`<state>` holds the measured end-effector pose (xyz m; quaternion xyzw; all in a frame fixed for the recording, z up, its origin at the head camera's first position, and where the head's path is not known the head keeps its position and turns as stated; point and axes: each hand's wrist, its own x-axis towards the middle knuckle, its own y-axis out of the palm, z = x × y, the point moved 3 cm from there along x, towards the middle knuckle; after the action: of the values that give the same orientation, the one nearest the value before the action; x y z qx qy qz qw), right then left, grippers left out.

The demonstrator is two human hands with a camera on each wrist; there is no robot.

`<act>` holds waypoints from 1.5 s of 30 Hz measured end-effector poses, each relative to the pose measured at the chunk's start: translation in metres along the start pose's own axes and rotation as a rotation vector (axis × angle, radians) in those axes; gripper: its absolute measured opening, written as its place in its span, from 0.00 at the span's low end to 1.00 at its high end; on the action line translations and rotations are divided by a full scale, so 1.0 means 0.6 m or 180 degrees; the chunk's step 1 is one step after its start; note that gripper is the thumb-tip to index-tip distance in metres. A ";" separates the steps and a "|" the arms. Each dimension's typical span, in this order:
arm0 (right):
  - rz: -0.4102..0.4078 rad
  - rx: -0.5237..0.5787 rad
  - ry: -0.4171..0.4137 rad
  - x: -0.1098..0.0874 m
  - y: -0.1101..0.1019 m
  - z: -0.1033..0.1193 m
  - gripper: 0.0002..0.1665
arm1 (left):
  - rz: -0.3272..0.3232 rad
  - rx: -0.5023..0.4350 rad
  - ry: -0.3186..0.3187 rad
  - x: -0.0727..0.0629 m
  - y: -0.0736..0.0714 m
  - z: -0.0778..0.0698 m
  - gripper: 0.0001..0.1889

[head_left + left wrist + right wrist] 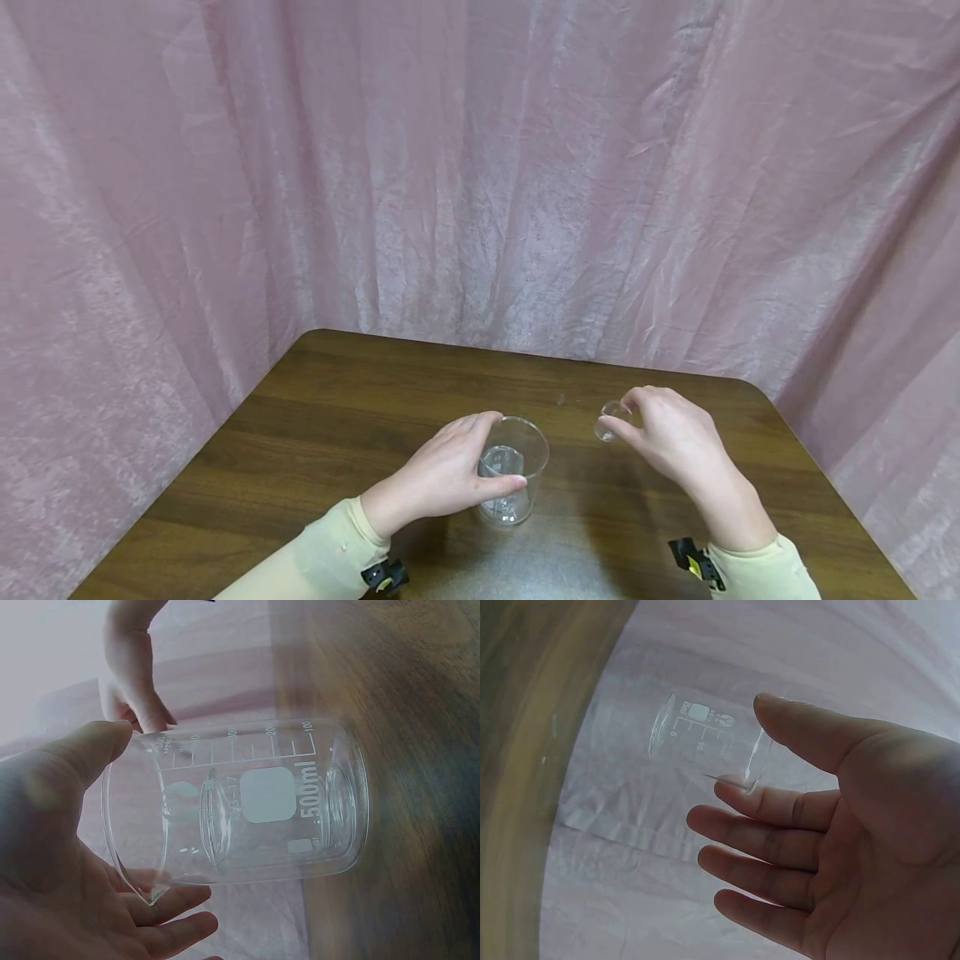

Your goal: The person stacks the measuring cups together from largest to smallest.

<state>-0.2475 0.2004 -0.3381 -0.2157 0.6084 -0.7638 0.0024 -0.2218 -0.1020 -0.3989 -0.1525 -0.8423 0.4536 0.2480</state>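
A large clear glass beaker point(534, 475) marked 500ml stands on the table. My left hand point(446, 471) grips it near the rim, thumb on one side and fingers on the other. Inside the large beaker is a smaller glass vessel point(217, 821), its rim about halfway up; its markings are hard to tell apart. To the right, my right hand point(671, 433) pinches a small glass beaker point(705, 742) by its rim between thumb and index finger. That small beaker is held above the table, and the other fingers point(757, 832) extend beside it.
The brown wooden table point(360, 400) has rounded far corners. Pink curtains point(480, 183) hang behind it and on both sides. A small faint transparent spot point(560, 400) shows on the tabletop, left of the small beaker.
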 end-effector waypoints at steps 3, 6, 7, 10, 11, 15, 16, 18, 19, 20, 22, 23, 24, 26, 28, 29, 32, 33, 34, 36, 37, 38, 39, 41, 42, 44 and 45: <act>-0.0012 0.0036 -0.0016 0.002 -0.002 0.006 0.25 | -0.0006 0.0006 0.0005 0.000 0.000 -0.001 0.46; -0.0027 0.0064 -0.0012 0.005 -0.004 0.012 0.25 | -0.0007 0.0018 0.0009 0.000 0.000 -0.001 0.46; -0.0033 0.0071 -0.0010 0.006 -0.005 0.014 0.24 | -0.0008 0.0023 0.0012 0.000 -0.001 -0.002 0.46; -0.0058 0.0098 -0.0007 0.008 -0.007 0.021 0.24 | -0.0009 0.0032 0.0015 0.000 -0.001 -0.002 0.46; -0.0064 0.0103 -0.0008 0.010 -0.008 0.023 0.25 | -0.0010 0.0031 0.0019 0.000 -0.001 -0.002 0.46; -0.0092 0.0111 -0.0025 0.014 -0.008 0.031 0.25 | -0.0008 0.0000 0.0021 -0.001 -0.002 -0.003 0.45; -0.0096 0.0113 -0.0027 0.014 -0.008 0.033 0.25 | -0.0008 -0.0006 0.0023 0.000 -0.002 -0.003 0.45; -0.0104 0.0116 -0.0032 0.016 -0.008 0.037 0.24 | -0.0006 -0.0012 0.0021 -0.001 -0.002 -0.003 0.45; -0.0107 0.0124 -0.0031 0.017 -0.008 0.038 0.23 | -0.0006 -0.0011 0.0020 -0.001 -0.002 -0.003 0.45; -0.0111 0.0130 -0.0031 0.018 -0.008 0.040 0.23 | -0.0004 -0.0012 0.0017 -0.001 -0.002 -0.003 0.45; -0.0117 0.0142 -0.0032 0.019 -0.008 0.045 0.22 | 0.0000 -0.0015 0.0012 -0.001 -0.002 -0.003 0.45; -0.0114 0.0155 -0.0030 0.020 -0.008 0.047 0.22 | 0.0001 -0.0018 0.0008 -0.002 -0.002 -0.004 0.45; -0.0114 0.0170 -0.0027 0.021 -0.008 0.048 0.22 | 0.0000 -0.0020 0.0007 -0.002 -0.002 -0.004 0.45; -0.0107 0.0200 -0.0026 0.022 -0.008 0.052 0.21 | 0.0001 -0.0026 0.0008 -0.002 -0.002 -0.004 0.45; -0.0109 0.0227 -0.0030 0.023 -0.007 0.055 0.21 | 0.0003 -0.0028 0.0008 -0.002 -0.001 -0.004 0.46; -0.0114 0.0239 -0.0037 0.023 -0.007 0.057 0.21 | 0.0002 -0.0032 0.0009 -0.002 -0.001 -0.004 0.46; -0.0146 0.0249 -0.0057 0.023 -0.006 0.060 0.21 | 0.0010 -0.0032 0.0015 -0.002 -0.001 -0.004 0.46; -0.0159 0.0247 -0.0060 0.022 -0.006 0.061 0.21 | 0.0012 -0.0035 0.0015 -0.002 -0.001 -0.003 0.46; -0.0170 0.0247 -0.0059 0.022 -0.006 0.062 0.21 | 0.0014 -0.0037 0.0015 -0.002 -0.001 -0.003 0.46; -0.0193 0.0245 -0.0064 0.022 -0.006 0.064 0.22 | 0.0017 -0.0040 0.0014 -0.003 -0.001 -0.003 0.46; -0.0203 0.0246 -0.0069 0.022 -0.005 0.065 0.22 | 0.0018 -0.0043 0.0009 -0.003 -0.002 -0.003 0.46; -0.0215 0.0247 -0.0077 0.021 -0.005 0.066 0.22 | 0.0018 -0.0049 0.0003 -0.003 -0.002 -0.003 0.46; -0.0229 0.0254 -0.0089 0.021 -0.005 0.068 0.22 | 0.0018 -0.0055 -0.0004 -0.004 -0.002 -0.003 0.46; -0.0268 0.0275 -0.0117 0.021 -0.004 0.070 0.22 | 0.0020 -0.0065 -0.0014 -0.004 -0.003 -0.003 0.46; -0.0293 0.0287 -0.0129 0.021 -0.004 0.071 0.21 | 0.0022 -0.0071 -0.0019 -0.004 -0.003 -0.003 0.46; -0.0353 0.0318 -0.0150 0.020 -0.004 0.073 0.20 | 0.0024 -0.0078 -0.0024 -0.004 -0.003 -0.003 0.46; -0.0389 0.0333 -0.0163 0.019 -0.004 0.074 0.20 | 0.0027 -0.0082 -0.0024 -0.004 -0.003 -0.003 0.46</act>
<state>-0.2426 0.1568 -0.3244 -0.2714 0.5532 -0.7874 -0.0174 -0.2187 -0.1031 -0.3972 -0.1575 -0.8484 0.4444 0.2409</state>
